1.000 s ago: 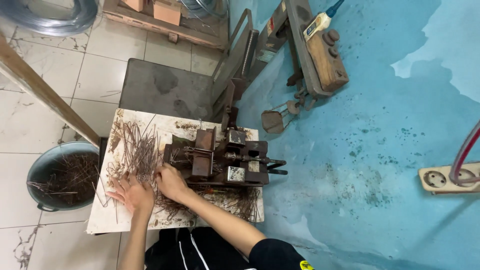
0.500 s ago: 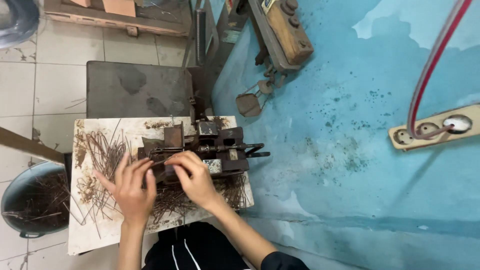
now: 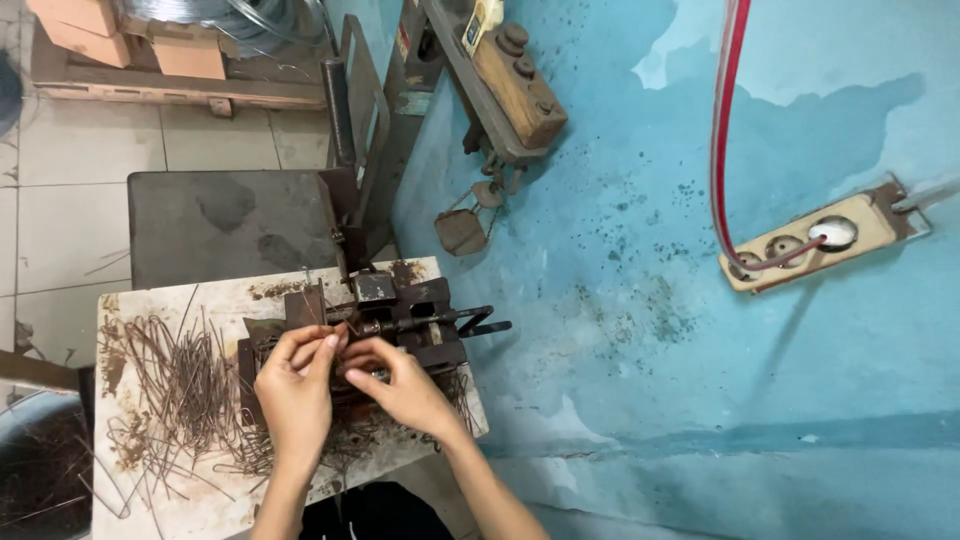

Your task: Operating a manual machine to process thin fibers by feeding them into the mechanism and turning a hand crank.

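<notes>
A dark, rusty bending jig (image 3: pixel 405 312) is fixed on a worn white board (image 3: pixel 180 505) in front of me. My left hand (image 3: pixel 297 390) pinches a thin rusty wire (image 3: pixel 310 290) that stands up against the jig's left side. My right hand (image 3: pixel 405 390) lies just beside it, fingers curled towards the same spot on the jig; whether it grips anything I cannot tell. A heap of thin rusty wires (image 3: pixel 180 385) covers the board to the left of both hands.
A dark metal table (image 3: pixel 225 225) stands beyond the board. A round basin (image 3: pixel 35 470) with wire scraps sits at the lower left. On the blue wall hang a wooden socket strip (image 3: pixel 810 245) with a red cable (image 3: pixel 722 120) and a wooden-handled machine (image 3: pixel 515 85).
My left hand left the wire heap and came up to the jig with a wire. My right hand moved in beside it. The view shifted down and closer.
</notes>
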